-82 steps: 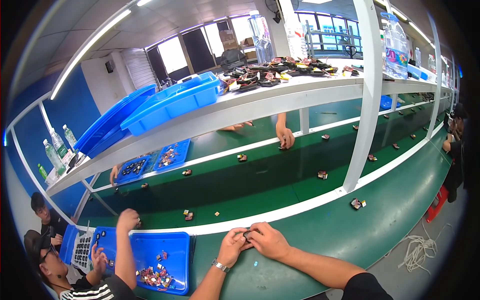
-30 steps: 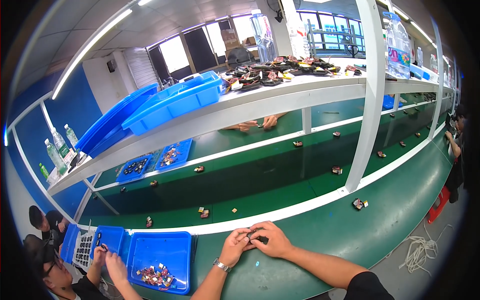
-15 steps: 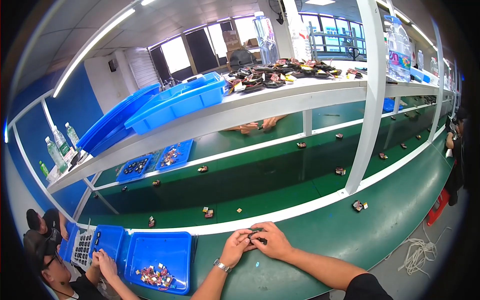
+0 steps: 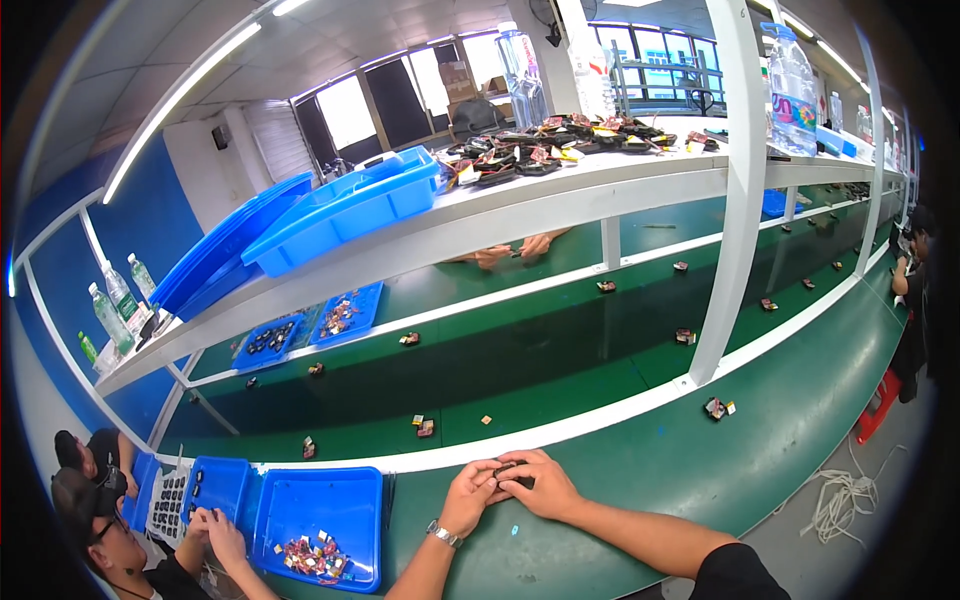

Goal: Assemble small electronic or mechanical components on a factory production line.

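My left hand point(image 4: 470, 497) and my right hand point(image 4: 536, 482) meet on the green bench just in front of the white rail. Between their fingertips they pinch a small dark part point(image 4: 508, 470), mostly hidden by the fingers. A wristwatch point(image 4: 443, 534) sits on my left wrist. To the left of my hands lies a blue tray point(image 4: 320, 520) holding several small red and brown parts point(image 4: 312, 556).
A green conveyor belt point(image 4: 560, 370) beyond the rail carries several small parts, one point(image 4: 426, 427) close ahead and one point(image 4: 714, 408) to the right. A co-worker's hands point(image 4: 215, 528) work at trays on my left. Another person's hands point(image 4: 515, 248) show across the belt. Blue bins point(image 4: 340, 205) sit on the overhead shelf.
The parts on the belt have drifted to the right. The co-worker on the left pulled an arm back from the rail to the trays. My hands stay together on the small part.
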A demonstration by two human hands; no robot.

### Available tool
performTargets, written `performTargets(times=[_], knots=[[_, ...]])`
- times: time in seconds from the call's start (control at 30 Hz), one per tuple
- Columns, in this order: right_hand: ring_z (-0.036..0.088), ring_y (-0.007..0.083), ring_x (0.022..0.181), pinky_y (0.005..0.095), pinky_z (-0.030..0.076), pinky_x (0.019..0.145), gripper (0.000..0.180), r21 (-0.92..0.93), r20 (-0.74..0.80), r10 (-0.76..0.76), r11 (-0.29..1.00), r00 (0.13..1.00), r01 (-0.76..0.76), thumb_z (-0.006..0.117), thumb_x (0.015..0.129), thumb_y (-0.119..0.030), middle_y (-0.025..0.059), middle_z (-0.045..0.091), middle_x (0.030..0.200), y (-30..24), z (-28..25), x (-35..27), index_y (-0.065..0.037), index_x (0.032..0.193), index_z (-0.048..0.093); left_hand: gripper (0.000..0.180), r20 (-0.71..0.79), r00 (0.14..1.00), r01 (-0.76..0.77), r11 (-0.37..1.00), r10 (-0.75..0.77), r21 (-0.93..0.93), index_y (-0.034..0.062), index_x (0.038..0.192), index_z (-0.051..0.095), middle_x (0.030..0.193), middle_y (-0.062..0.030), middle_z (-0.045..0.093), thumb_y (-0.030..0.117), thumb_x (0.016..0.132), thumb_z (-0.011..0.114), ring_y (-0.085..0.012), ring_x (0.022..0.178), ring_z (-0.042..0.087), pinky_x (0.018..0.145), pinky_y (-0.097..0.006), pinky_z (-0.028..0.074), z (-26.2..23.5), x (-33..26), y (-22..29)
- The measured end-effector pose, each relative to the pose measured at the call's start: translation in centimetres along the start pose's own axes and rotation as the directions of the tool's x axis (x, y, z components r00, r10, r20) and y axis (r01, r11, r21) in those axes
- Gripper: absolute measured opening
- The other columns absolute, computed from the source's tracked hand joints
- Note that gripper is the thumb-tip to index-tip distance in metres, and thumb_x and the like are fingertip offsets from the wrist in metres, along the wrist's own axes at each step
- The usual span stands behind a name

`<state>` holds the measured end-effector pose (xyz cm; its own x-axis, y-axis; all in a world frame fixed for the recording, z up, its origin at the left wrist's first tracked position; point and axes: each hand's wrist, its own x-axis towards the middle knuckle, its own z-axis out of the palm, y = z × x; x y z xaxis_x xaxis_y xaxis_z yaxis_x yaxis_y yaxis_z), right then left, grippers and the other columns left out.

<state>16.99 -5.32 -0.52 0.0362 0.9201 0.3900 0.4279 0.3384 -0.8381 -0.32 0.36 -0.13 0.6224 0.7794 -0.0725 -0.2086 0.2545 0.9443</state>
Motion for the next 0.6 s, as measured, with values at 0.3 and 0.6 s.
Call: performTargets(times=[0.3, 0.6], knots=[[0.055, 0.0263, 0.114, 0.0375, 0.048, 0.097, 0.017, -0.079, -0.039, -0.100, 0.992, 0.994, 0.096, 0.072, 0.082, -0.014, 0.0053, 0.063, 0.122, -1.2, 0.0, 0.2, -0.012, 0.098, 0.075, 0.022, -0.052, 0.998, -0.025, 0.999, 0.028, 0.048, -0.0003, 0.120, 0.048, 0.129, -0.0168, 0.059, -0.003, 0.100, 0.042, -0.0220, 0.114, 0.061, 0.094, -0.033, 0.055, -0.1, -0.1, -0.2], [0.050, 0.0286, 0.122, 0.0395, 0.044, 0.102, 0.016, -0.037, 0.007, -0.089, 0.995, 0.996, 0.089, 0.070, 0.083, -0.013, 0.0057, 0.060, 0.129, -0.9, 0.0, 0.3, -0.009, 0.099, 0.074, 0.021, -0.067, 0.996, -0.060, 0.997, 0.064, 0.051, 0.0017, 0.119, 0.048, 0.128, -0.0172, 0.059, -0.003, 0.099, 0.045, -0.0209, 0.112, 0.062, 0.091, -0.033, 0.056, 0.0, -0.2, -0.5]])
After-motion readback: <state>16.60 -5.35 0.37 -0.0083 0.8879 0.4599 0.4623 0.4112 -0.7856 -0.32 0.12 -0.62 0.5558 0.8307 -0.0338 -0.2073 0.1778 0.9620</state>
